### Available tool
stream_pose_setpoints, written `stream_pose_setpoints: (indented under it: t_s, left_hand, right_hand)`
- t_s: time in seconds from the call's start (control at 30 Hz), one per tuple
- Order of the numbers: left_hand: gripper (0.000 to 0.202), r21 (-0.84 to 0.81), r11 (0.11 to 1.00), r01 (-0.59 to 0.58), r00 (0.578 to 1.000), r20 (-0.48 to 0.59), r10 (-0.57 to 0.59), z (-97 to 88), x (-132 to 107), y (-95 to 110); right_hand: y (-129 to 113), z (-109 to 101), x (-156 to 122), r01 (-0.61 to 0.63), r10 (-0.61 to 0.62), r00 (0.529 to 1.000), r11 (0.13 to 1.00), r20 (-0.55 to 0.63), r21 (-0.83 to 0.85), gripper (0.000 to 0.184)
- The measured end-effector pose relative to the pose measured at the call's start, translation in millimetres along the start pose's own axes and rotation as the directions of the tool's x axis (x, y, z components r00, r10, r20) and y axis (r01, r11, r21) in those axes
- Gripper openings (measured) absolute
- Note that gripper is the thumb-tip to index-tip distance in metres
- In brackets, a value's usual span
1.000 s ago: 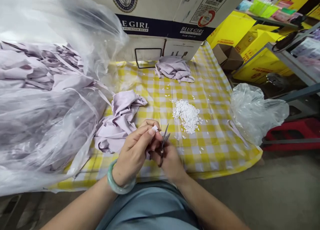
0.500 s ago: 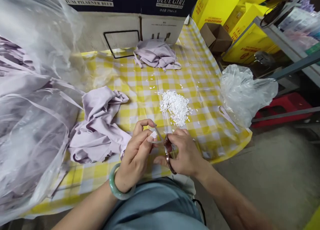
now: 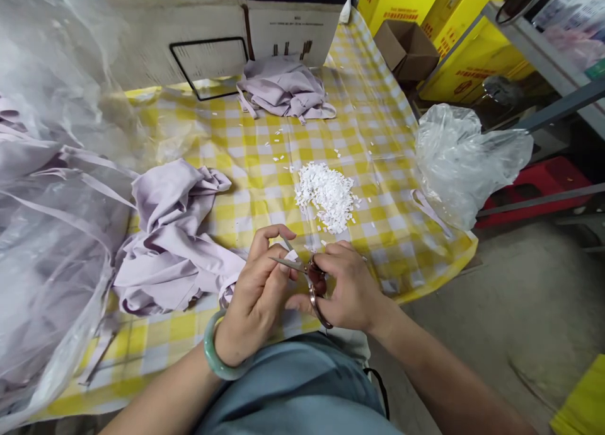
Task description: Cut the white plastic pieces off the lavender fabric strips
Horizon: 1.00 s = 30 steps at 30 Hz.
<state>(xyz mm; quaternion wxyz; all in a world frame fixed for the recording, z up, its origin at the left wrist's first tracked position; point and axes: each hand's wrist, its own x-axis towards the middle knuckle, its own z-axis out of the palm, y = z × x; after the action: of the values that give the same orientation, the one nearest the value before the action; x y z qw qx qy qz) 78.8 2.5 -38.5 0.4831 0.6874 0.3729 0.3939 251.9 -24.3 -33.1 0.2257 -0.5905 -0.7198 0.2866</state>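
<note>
My left hand [image 3: 258, 290], a green bangle at its wrist, pinches a small white tag [image 3: 291, 256] between thumb and fingers. In my right hand [image 3: 350, 290] is a pair of scissors [image 3: 315, 299], thumb and fingers at its bronze-coloured handles. The scissor blades stand apart, pointing left, right by the tag and the left fingertips. A crumpled lilac cloth [image 3: 174, 233] lies left of my left hand and runs behind it; whether the fingers also hold it is hidden. Just beyond my hands is a heap of tiny white pieces [image 3: 326, 195].
A second lilac cloth [image 3: 286, 88] lies against a cardboard carton [image 3: 293, 28] at the back. Clear plastic bags stand left, with lilac cloth inside, and right [image 3: 466, 164]. The yellow checked tablecloth [image 3: 378, 189] covers the table. A metal shelf [image 3: 543, 57] is at the right.
The view has shifted slightly, so the cloths, carton and heap sit further left and higher. The scissor blades have swung a little across the tag. Both hands keep nearly the same place.
</note>
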Motion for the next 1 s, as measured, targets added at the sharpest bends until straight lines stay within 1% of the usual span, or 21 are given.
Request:
stream_pose_setpoints:
  t_s: [0.17, 0.3, 0.43, 0.57, 0.67, 0.73, 0.8, 0.83, 0.87, 0.9, 0.93, 0.97, 1.0]
  left_hand:
    - [0.035, 0.021, 0.999, 0.026, 1.0, 0.007, -0.026, 1.3, -0.7, -0.8]
    - [0.034, 0.037, 0.999, -0.003, 1.0, 0.023, 0.003, 1.4, 1.7, -0.4]
    - [0.032, 0.05, 0.998, -0.033, 0.998, 0.062, 0.029, 4.4, 9.7, 0.4]
    - [0.032, 0.042, 0.999, -0.016, 0.995, 0.103, 0.012, 11.7, 20.7, -2.4]
    - [0.032, 0.022, 1.0, -0.012, 0.991, 0.133, 0.009, 16.3, 27.8, -7.4]
    - [0.033, 0.008, 1.0, 0.005, 0.991, 0.134, -0.006, 17.0, 30.6, -9.8]
    - [0.032, -0.012, 0.999, 0.033, 0.992, 0.124, -0.031, 15.8, 30.5, -8.2]
    - [0.032, -0.022, 0.999, 0.043, 0.991, 0.124, -0.04, 15.0, 29.0, -5.3]
    - [0.032, -0.032, 0.999, 0.044, 0.99, 0.137, -0.039, 14.2, 26.5, -0.9]
    - [0.031, -0.034, 0.999, 0.027, 0.986, 0.163, -0.021, 13.8, 23.0, 4.8]
    - [0.03, -0.028, 1.0, -0.004, 0.98, 0.201, 0.01, 14.0, 18.9, 11.2]
    - [0.029, -0.017, 0.999, -0.048, 0.969, 0.24, 0.051, 14.6, 14.1, 17.9]
    - [0.027, -0.001, 0.995, -0.099, 0.957, 0.275, 0.096, 15.5, 9.1, 24.1]
  right_hand:
    - [0.1, 0.2, 0.2, 0.002, -0.002, 1.0, 1.0, -0.008, -0.006, 0.05]
    - [1.0, -1.1, -0.7, -0.008, 0.007, 1.0, 1.0, -0.028, -0.026, 0.05]
    - [6.6, -2.5, -3.6, -0.023, 0.02, 0.999, 0.997, -0.043, -0.074, 0.043]
    - [17.7, -2.5, -7.0, -0.098, 0.091, 0.994, 0.984, -0.055, -0.148, 0.04]
    - [27.3, -3.7, -8.2, -0.184, 0.176, 0.982, 0.973, -0.067, -0.137, 0.039]
    - [32.3, -6.2, -8.7, -0.249, 0.246, 0.966, 0.968, -0.074, -0.036, 0.039]
    - [34.5, -9.0, -9.6, -0.274, 0.286, 0.954, 0.954, -0.092, 0.12, 0.037]
    - [34.2, -10.0, -10.4, -0.251, 0.276, 0.956, 0.945, -0.1, 0.209, 0.034]
    - [32.9, -10.2, -11.4, -0.202, 0.242, 0.965, 0.932, -0.1, 0.302, 0.031]
    - [30.7, -9.6, -12.6, -0.145, 0.194, 0.977, 0.906, -0.085, 0.398, 0.032]
    - [27.9, -8.0, -13.9, -0.098, 0.147, 0.987, 0.862, -0.059, 0.497, 0.034]
    - [24.6, -5.5, -15.2, -0.076, 0.112, 0.993, 0.801, -0.024, 0.593, 0.036]
    - [21.3, -2.4, -16.5, -0.081, 0.098, 0.995, 0.736, 0.012, 0.673, 0.036]
